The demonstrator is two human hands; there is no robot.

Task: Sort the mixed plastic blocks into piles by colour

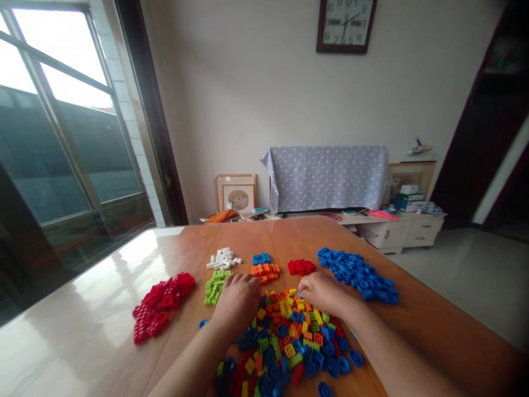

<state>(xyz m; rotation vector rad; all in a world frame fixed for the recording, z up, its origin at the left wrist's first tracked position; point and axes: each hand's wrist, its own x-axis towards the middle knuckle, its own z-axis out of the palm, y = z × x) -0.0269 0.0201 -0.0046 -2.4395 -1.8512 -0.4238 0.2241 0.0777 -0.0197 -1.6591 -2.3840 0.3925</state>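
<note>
A mixed heap of small toy bricks (289, 344) in several colours spreads over the table in front of me. My left hand (239, 298), back upward, is at the heap's far left edge between the green bricks (214, 289) and the orange bricks (265, 271). Its fingers curl downward and their tips are hidden, so what they hold does not show. At the far right edge of the heap, my right hand (320, 291) is closed in a pinch. A bit of a light blue brick (299, 294) shows at its fingertips.
Sorted piles lie around the heap: dark red bricks (163, 306) left, white bricks (223, 258), light blue bricks (262, 258) and red bricks (301, 267) at the back, blue bricks (357, 274) right. The wooden table (433, 331) ends before a low white cabinet (407, 231).
</note>
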